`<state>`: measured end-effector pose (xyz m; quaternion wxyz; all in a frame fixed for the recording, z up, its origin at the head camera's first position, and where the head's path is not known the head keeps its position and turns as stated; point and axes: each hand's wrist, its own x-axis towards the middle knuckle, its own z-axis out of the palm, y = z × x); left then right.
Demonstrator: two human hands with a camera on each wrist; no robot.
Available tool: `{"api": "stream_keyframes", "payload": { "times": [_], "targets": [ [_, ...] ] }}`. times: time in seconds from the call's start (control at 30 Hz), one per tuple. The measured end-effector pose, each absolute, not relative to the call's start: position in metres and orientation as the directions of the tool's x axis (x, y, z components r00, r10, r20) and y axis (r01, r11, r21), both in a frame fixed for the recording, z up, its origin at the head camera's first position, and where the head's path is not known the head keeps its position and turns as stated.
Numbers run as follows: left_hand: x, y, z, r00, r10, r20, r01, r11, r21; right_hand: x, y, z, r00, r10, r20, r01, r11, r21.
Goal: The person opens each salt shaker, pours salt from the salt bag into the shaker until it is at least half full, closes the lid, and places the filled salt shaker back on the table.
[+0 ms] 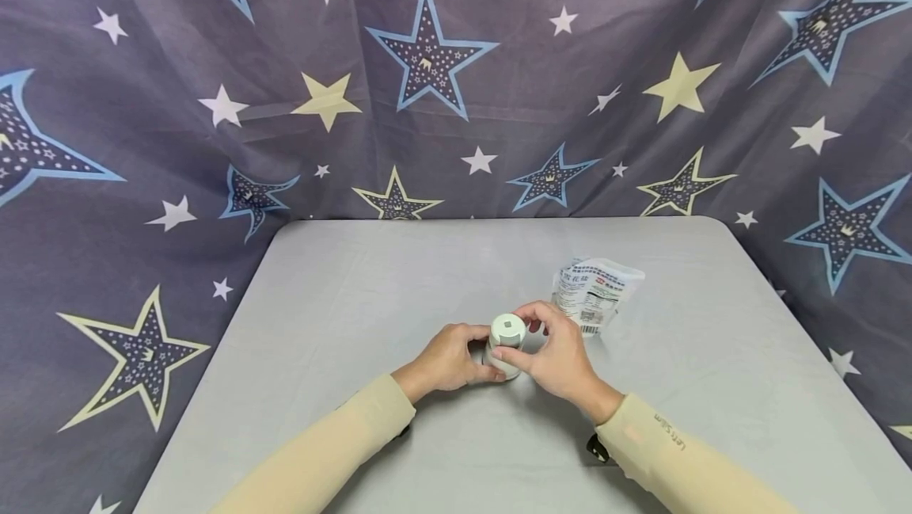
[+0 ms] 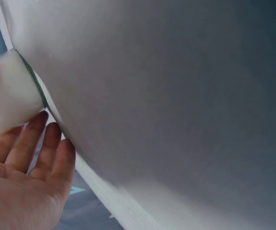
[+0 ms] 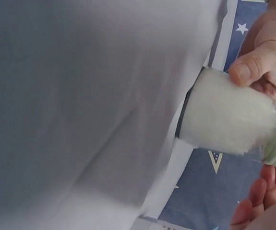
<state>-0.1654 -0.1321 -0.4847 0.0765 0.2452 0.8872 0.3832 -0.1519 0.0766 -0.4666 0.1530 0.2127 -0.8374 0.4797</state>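
Observation:
A clear glass jar (image 3: 229, 112) filled with white grains stands upright on the table in the head view. Its pale green lid (image 1: 507, 325) is on top. My left hand (image 1: 452, 355) holds the jar's body from the left, with thumb and fingers on either side of it. From the right, my right hand (image 1: 556, 348) grips the lid between thumb and fingers. In the left wrist view the jar's white side and dark base edge show beside the left fingers (image 2: 56, 158). Whether the lid is fully seated cannot be told.
Behind my right hand a crumpled white and clear plastic pouch (image 1: 594, 292) with printed text lies on the grey-covered table (image 1: 342, 284). A dark curtain (image 1: 499, 126) with stars hangs along the table's back and sides.

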Motion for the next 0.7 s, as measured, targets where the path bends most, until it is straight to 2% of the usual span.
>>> {"api": "stream_keyframes", "payload": {
  "times": [0.37,0.7],
  "targets": [
    [-0.166,-0.133,-0.487,-0.863,0.5,0.069,0.393,0.58,0.713,-0.15,0.073,-0.469,-0.876,-0.173,0.451,-0.475,0.474,-0.742],
    [-0.167,-0.133,-0.489,-0.86,0.503,0.087,0.41,0.578,0.705,-0.158,0.086,-0.466,-0.823,-0.299,0.483,-0.566,0.362,-0.74]
  ]
}}
